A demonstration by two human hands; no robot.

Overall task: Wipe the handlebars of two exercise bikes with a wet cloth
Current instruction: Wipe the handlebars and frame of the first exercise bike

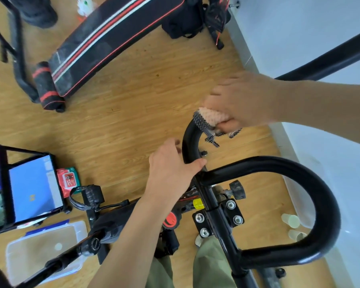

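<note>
A black exercise bike handlebar (pixel 299 169) curves through the middle and right of the view. Its left loop (pixel 190 138) rises toward the centre. My right hand (pixel 241 98) grips a pink cloth with a grey speckled edge (pixel 211 119) wrapped over the top of that left loop. My left hand (pixel 173 165) grips the same loop lower down, thumb across the tube near the stem. The bike's stem and clamp bolts (pixel 216 217) sit below, between my knees.
A black and red sit-up bench (pixel 104 44) lies on the wooden floor at the top. A black cart with a blue panel (pixel 33 188) stands at the left, a clear plastic box (pixel 42 248) below it. The white wall (pixel 320 38) runs along the right. A bike pedal (pixel 87 196) sticks out left.
</note>
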